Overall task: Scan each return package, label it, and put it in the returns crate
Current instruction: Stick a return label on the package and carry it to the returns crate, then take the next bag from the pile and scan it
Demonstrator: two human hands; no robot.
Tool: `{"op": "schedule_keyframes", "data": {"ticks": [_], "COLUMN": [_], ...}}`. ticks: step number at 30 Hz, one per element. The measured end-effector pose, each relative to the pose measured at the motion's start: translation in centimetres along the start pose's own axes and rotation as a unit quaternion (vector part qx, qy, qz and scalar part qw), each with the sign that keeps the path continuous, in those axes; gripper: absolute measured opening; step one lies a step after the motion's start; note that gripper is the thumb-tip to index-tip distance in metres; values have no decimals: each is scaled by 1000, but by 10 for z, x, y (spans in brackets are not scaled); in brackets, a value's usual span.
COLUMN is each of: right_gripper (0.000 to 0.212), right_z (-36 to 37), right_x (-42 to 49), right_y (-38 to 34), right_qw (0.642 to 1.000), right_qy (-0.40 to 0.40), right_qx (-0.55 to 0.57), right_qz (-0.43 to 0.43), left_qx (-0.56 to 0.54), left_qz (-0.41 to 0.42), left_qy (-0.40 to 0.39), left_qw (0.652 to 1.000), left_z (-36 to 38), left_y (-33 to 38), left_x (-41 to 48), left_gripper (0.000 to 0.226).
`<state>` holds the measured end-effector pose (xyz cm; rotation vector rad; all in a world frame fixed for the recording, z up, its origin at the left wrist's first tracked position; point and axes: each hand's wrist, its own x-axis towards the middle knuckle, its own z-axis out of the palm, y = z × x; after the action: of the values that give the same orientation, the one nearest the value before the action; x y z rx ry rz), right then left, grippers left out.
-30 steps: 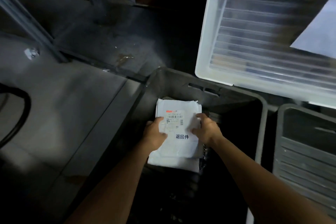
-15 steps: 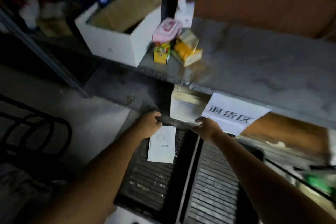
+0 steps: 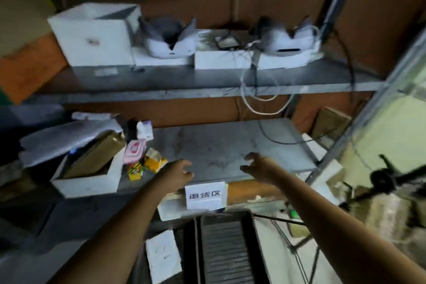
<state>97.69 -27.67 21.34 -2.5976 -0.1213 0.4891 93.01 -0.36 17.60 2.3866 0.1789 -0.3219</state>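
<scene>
A two-tier metal shelving unit (image 3: 207, 90) is filling the dim frame. Its lower shelf (image 3: 219, 143) is showing a scuffed grey top, and a person's bare arms are reaching over its front edge from below.

The left hand (image 3: 181, 172) is hovering just above the shelf's front lip, fingers loosely curled and holding nothing. The right hand (image 3: 258, 166) is hanging over the shelf a little further in, fingers spread and slightly bent, also gripping nothing.

Beneath the shelf a dark ribbed crate (image 3: 226, 251) is sitting on the floor. The white return package (image 3: 162, 257) is lying flat just to its left, well below both hands (whether it is resting inside a second crate cannot be told in the gloom).

An open white box (image 3: 92, 183) with brown contents is standing at the left end of the lower shelf. On the upper tier, another white box (image 3: 96, 37) is standing beside two white-and-grey headsets (image 3: 169, 40) (image 3: 285, 39), and cables (image 3: 260, 99) are looping down behind.

A white paper sign (image 3: 205, 195) bearing dark Chinese characters is hanging from the shelf edge between the two forearms. A pink packet (image 3: 134, 151) and small yellow cartons (image 3: 154, 162) are lying near the open box.
</scene>
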Motion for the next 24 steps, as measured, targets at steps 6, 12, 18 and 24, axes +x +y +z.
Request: {"op": "schedule_keyframes", "data": {"ticks": [6,12,18,24], "right_gripper": [52,53,49,44], "right_z": [-79,-128,-152,-160], "right_x": [-106,-228,-360,-471], "right_y": [92,219,354,466], "right_qw": [995,981,963,946], "right_qy": [70,103,134,170], "right_qx": [-20,-10,-3,20], "right_qz": [72,165,232,275], "left_qx": [58,111,168,194], "left_qz": [98,198,283,339], "left_qy": [-62,-121,-189,-243], "left_qw": [992,966,925,888], "left_z": [43,138,269,393], "left_y": [137,283,407,497], "left_x": [-11,-70,-159,-242], "left_gripper": [39,39,43,43]}}
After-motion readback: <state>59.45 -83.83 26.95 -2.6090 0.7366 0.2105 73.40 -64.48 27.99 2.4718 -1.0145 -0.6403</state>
